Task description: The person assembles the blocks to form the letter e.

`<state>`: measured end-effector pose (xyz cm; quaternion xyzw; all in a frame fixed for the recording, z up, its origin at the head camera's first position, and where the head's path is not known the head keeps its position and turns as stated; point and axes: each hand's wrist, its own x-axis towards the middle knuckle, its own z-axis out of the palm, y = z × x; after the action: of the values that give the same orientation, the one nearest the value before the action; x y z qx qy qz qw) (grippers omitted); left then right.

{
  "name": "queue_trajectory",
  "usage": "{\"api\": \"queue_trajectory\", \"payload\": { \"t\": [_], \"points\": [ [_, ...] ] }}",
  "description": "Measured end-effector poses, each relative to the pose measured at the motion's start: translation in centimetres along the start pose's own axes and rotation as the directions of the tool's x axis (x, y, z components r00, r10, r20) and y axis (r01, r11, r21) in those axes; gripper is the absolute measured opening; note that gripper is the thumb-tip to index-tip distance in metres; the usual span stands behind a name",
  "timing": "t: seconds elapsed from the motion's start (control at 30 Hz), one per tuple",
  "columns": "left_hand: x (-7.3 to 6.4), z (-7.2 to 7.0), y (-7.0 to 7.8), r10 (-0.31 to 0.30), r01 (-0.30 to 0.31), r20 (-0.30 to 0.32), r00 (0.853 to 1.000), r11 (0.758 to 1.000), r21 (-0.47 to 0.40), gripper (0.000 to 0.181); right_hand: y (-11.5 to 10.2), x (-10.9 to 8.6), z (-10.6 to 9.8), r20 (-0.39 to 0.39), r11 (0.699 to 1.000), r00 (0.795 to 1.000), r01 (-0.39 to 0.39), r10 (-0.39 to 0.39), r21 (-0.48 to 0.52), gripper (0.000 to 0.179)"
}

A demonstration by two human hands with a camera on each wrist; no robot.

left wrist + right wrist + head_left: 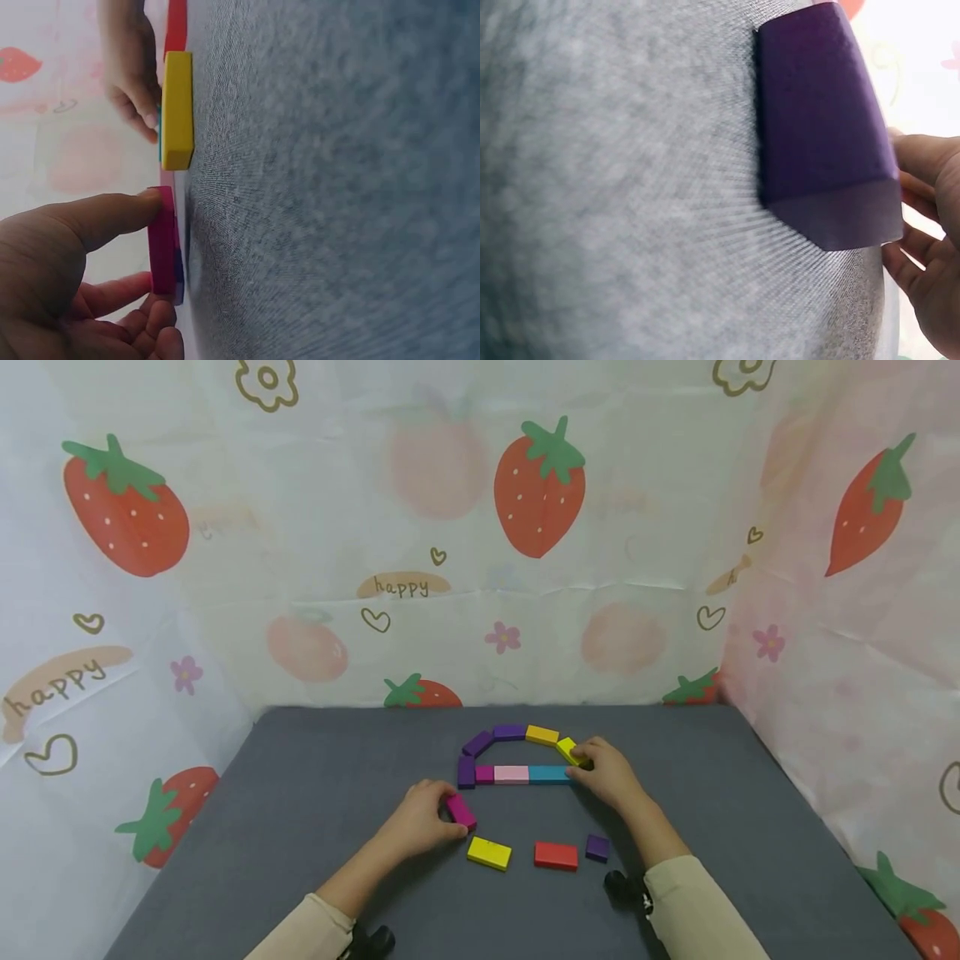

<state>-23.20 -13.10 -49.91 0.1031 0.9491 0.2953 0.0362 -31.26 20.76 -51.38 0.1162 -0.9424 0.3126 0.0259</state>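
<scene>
My left hand (418,818) grips a magenta block (461,812) by its two ends, between thumb and fingers, left of a yellow block (489,853) lying on the table. My right hand (609,774) is at the right end of a half-ring of blocks. Its fingertips are at the slanted bright yellow block (568,750), its thumb at the end of the blue block (549,775). I cannot tell whether the right fingers pinch a block. Purple blocks (478,743) and an orange-yellow block (542,735) form the arc. Pink (512,775) and small magenta (485,775) blocks continue the straight row.
Nearer me on the grey table (315,777) lie a red block (556,857) and a small purple block (597,848), the latter large in the right wrist view. A strawberry-printed sheet (465,635) stands behind and at both sides.
</scene>
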Motion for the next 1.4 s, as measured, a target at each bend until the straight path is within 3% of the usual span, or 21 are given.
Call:
{"api": "queue_trajectory", "payload": {
  "t": [0.17, 0.73, 1.4],
  "points": [
    [0.7, 0.0, 0.3, 0.003, -0.003, 0.015, 1.000, 1.000, -0.015, 0.065, -0.1, 0.0, -0.2, -0.001, 1.000, 1.000, 0.001, -0.001, 0.002, 0.041],
    [2.3, 1.4, -0.8, 0.079, -0.078, 0.042, 0.996, 0.997, -0.026, 0.062, -0.2, -0.2, 0.2, -0.006, 1.000, 1.000, -0.003, 0.003, 0.007, 0.041],
    [1.8, 0.8, 0.5, 0.077, -0.077, -0.004, 0.997, 0.997, 0.021, 0.058, -1.0, -0.3, -0.3, -0.012, 1.000, 1.000, -0.017, 0.017, 0.003, 0.041]
  ]
}}
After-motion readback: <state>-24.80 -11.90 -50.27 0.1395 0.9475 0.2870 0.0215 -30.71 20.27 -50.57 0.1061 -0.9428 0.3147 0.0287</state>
